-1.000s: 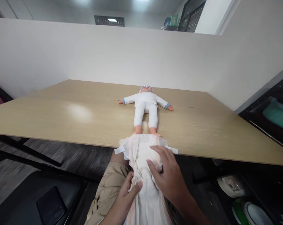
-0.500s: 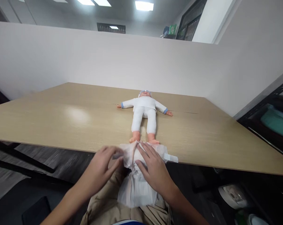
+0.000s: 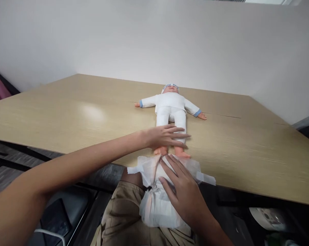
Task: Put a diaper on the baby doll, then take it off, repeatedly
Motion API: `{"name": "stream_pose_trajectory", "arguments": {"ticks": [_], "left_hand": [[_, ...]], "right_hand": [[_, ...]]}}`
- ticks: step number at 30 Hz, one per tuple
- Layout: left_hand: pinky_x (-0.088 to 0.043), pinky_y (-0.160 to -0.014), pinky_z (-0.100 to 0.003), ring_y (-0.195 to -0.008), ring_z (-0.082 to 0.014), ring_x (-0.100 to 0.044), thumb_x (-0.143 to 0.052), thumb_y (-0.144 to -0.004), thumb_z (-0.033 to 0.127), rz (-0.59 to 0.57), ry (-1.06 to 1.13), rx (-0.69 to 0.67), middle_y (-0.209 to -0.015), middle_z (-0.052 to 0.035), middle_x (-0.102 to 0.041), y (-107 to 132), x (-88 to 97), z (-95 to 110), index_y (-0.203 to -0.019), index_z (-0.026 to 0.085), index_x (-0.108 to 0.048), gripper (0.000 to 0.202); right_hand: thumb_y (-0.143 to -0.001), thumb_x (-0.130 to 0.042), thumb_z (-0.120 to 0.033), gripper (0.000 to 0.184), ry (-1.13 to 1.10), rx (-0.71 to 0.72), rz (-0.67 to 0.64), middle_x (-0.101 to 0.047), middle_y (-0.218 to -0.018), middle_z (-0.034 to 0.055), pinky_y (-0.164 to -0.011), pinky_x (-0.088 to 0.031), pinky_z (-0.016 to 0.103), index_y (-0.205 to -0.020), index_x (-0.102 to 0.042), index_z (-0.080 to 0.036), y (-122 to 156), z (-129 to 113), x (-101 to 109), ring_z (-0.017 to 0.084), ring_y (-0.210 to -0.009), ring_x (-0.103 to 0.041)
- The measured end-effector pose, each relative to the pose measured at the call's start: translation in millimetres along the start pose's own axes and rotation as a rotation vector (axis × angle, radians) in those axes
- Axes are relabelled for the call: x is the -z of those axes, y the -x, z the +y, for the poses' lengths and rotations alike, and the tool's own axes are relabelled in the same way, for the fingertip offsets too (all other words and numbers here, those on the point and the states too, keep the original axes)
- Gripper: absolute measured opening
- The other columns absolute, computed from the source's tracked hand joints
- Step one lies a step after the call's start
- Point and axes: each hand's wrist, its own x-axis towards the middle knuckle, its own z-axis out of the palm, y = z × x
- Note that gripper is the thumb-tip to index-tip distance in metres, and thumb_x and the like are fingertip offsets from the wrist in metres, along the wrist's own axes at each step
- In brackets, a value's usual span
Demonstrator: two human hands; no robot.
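A baby doll (image 3: 171, 101) in a white suit with blue cuffs lies on its back, arms spread, feet toward me. My left hand (image 3: 164, 136) reaches across its lower legs with fingers stretched; whether it touches them I cannot tell. An unfolded white diaper (image 3: 162, 208) hangs over the table's near edge onto my lap, its side tabs spread left and right. My right hand (image 3: 178, 184) lies on the diaper's upper part with fingers extended, just below the doll's feet.
The light wooden table (image 3: 93, 126) reaches back to a white wall (image 3: 144, 41). A dark phone (image 3: 55, 218) and a white cable (image 3: 50, 234) are on a black seat at lower left. A round white object (image 3: 267, 218) is below the table at right.
My left hand has moved from the diaper's left side up and right, over the doll's legs. My right hand stays on the diaper. The view has tilted down.
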Motion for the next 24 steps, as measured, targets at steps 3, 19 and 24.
{"name": "stream_pose_trajectory", "arguments": {"ticks": [3,19,24], "left_hand": [[-0.039,-0.128,-0.047,-0.158,-0.0316,-0.053,-0.062,-0.107,0.021,0.101,0.049,-0.035,-0.173,-0.0017,-0.058,-10.4,-9.3,-2.6,-0.142,0.031,-0.073,0.038],[-0.055,-0.096,-0.038,-0.113,-0.0263,-0.073,-0.069,-0.094,0.023,0.448,0.732,0.100,-0.124,-0.0075,-0.080,-21.0,78.3,-61.4,-0.132,0.022,-0.074,0.038],[-0.056,-0.096,-0.036,-0.112,-0.0245,-0.075,-0.078,-0.094,0.026,0.417,0.819,0.163,-0.128,-0.0071,-0.080,-18.5,98.5,-77.1,-0.132,0.022,-0.073,0.038]], "right_hand": [[-0.113,-0.060,-0.032,0.054,0.016,0.026,0.016,-0.058,-0.173,0.0080,-0.130,-0.056,0.056,-0.166,-0.059,-0.025,0.4,1.0,0.3,0.032,-0.161,-0.054],[-0.116,-0.051,-0.046,0.068,0.001,0.008,-0.312,-0.031,-0.187,0.0110,-0.141,-0.033,0.062,-0.179,-0.039,-0.023,-69.3,46.7,10.2,0.030,-0.176,-0.025],[-0.116,-0.051,-0.046,0.067,0.031,0.001,-0.286,-0.034,-0.185,0.0131,-0.142,-0.031,0.062,-0.177,-0.042,-0.020,-111.8,70.8,-5.5,0.032,-0.175,-0.028]]}}
